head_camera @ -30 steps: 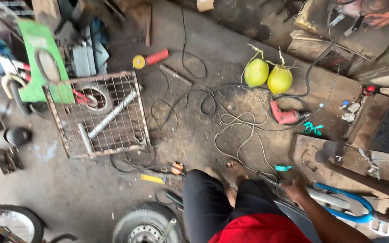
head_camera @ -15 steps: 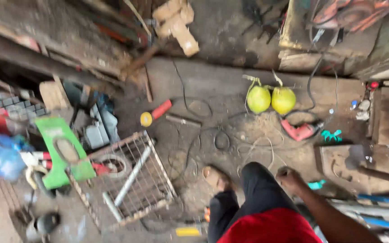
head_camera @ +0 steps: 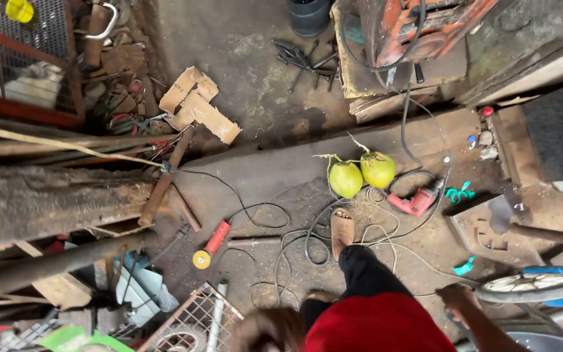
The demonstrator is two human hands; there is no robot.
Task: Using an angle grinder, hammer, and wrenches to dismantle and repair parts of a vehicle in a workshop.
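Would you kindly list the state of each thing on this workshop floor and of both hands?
Left hand: blurred at the bottom edge, grip cannot be told.
Right hand: held low, nothing seen in it.
Two green coconuts: whole, side by side.
Red drill: lying on its side, corded.
Angle grinder: lying flat, yellow disc fitted.
Cardboard: torn, flattened.
Cables: tangled loose.

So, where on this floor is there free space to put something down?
Bare concrete lies between the torn cardboard and the dark bucket, above the two green coconuts. A narrower strip runs left of them. Around the foot, cables, red drill and angle grinder crowd the floor.
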